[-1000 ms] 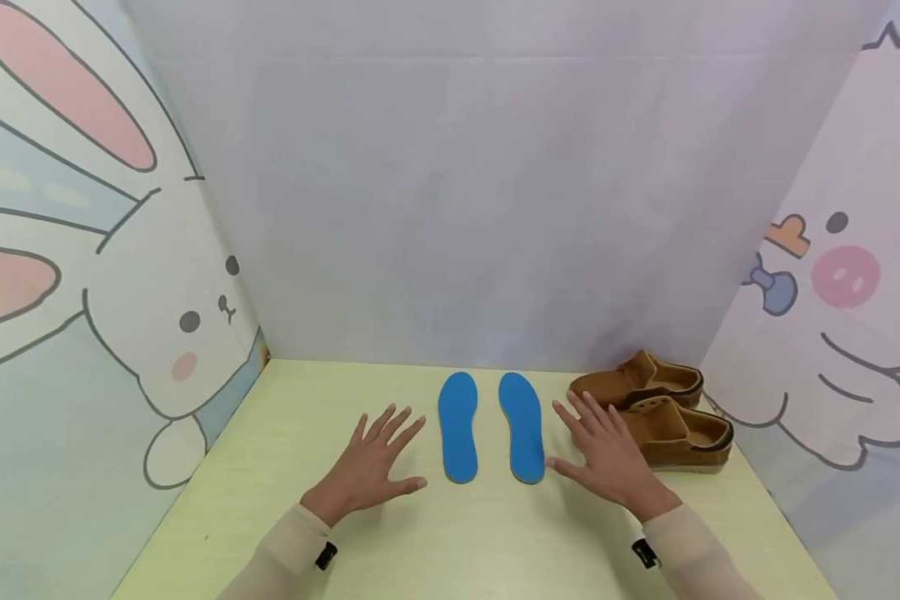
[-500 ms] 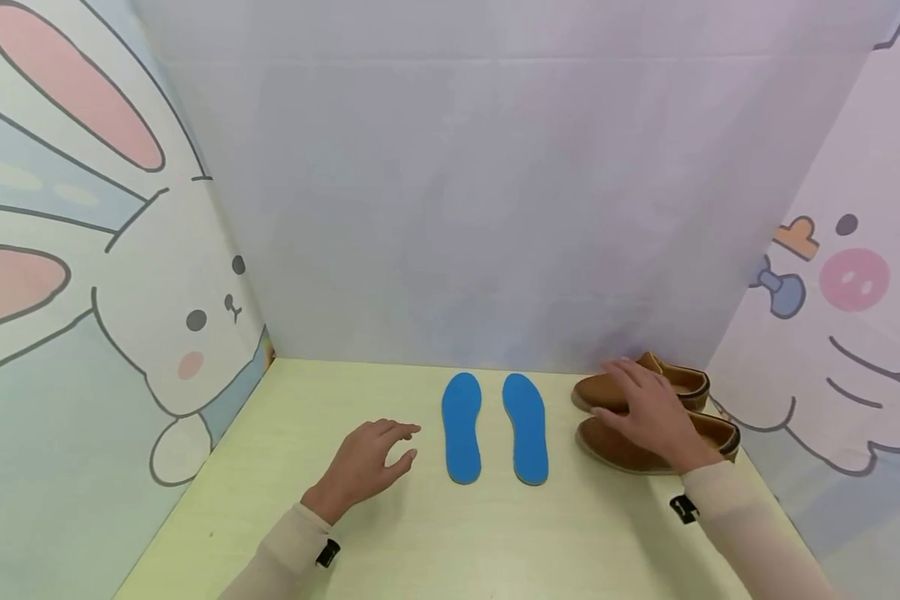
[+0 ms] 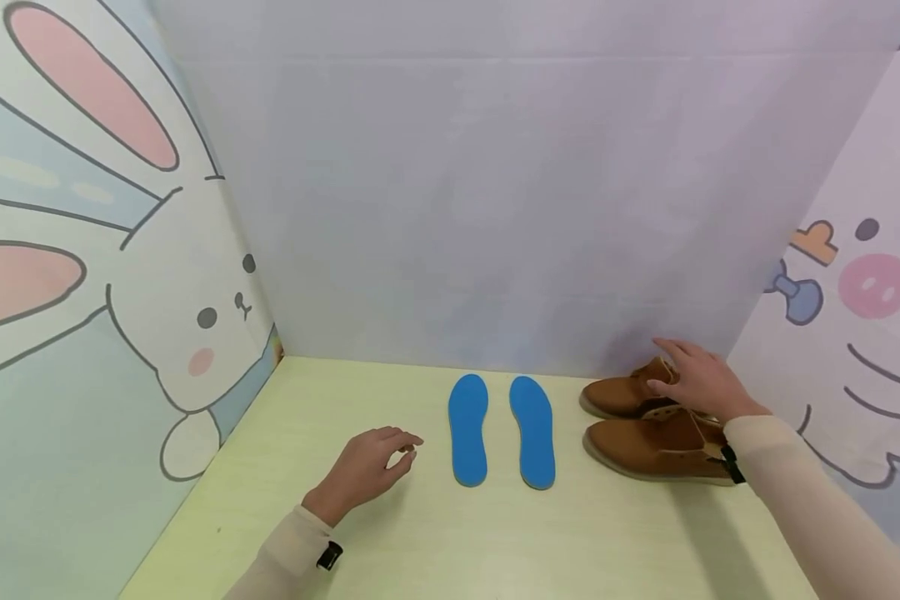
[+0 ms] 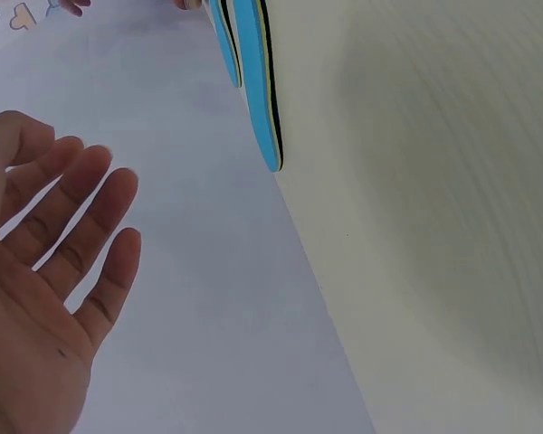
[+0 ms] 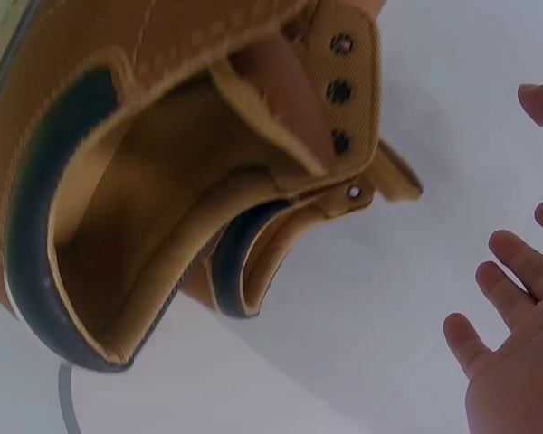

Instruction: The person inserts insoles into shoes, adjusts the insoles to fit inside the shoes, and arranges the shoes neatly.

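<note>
Two brown shoes stand side by side at the right of the table, a far shoe (image 3: 617,396) and a near shoe (image 3: 645,446), toes to the left. My right hand (image 3: 701,379) hovers over the far shoe with its fingers spread and holds nothing. In the right wrist view the near shoe's opening (image 5: 136,208) and lace holes show, apart from the fingers. My left hand (image 3: 371,467) hangs above the table, fingers loosely bent, left of two blue insoles, the left insole (image 3: 468,429) and the right insole (image 3: 535,433). Nothing is in its grasp.
The pale yellow table (image 3: 420,542) ends at a grey back wall (image 3: 480,208). Side walls carry a cartoon rabbit (image 3: 195,333) on the left and a pig-nosed figure (image 3: 870,333) on the right.
My right hand has moved right and away from me, from beside the right insole to above the far shoe. My left hand's spread fingers have drawn together and bent. Shoes and insoles stay put.
</note>
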The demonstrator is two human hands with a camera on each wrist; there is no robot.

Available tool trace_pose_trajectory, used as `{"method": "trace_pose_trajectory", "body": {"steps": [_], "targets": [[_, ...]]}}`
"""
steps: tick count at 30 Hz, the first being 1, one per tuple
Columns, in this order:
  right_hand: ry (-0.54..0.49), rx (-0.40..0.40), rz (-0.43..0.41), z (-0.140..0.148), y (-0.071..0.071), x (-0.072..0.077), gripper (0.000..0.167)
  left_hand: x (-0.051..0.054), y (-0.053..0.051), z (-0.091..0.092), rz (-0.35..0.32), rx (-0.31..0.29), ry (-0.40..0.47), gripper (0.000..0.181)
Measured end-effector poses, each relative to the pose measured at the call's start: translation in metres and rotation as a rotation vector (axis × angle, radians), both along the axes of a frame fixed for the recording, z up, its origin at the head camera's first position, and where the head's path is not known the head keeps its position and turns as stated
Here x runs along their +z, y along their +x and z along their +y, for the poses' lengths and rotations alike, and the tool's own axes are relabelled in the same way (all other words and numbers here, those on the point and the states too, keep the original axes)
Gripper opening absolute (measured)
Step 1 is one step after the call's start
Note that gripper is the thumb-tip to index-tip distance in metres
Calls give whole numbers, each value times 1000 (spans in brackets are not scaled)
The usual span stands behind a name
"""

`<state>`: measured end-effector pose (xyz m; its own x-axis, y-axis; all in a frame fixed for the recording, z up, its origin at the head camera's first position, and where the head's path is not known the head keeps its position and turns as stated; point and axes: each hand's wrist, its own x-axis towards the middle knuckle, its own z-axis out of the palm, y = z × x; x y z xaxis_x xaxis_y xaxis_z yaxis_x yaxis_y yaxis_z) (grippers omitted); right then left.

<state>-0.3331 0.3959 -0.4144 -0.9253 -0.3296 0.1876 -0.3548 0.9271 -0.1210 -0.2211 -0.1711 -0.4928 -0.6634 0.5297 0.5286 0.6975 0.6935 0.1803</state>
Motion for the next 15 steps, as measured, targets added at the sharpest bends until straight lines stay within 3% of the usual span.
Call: {"method": "trace_pose_trajectory", "body": {"steps": [9, 15], "targets": [[40, 31, -96, 17, -22, 1, 89, 2, 4, 0, -21, -5, -1, 16], [75, 64, -156, 24, -34, -9, 86, 6, 7, 1, -47, 2, -25, 13]]}}
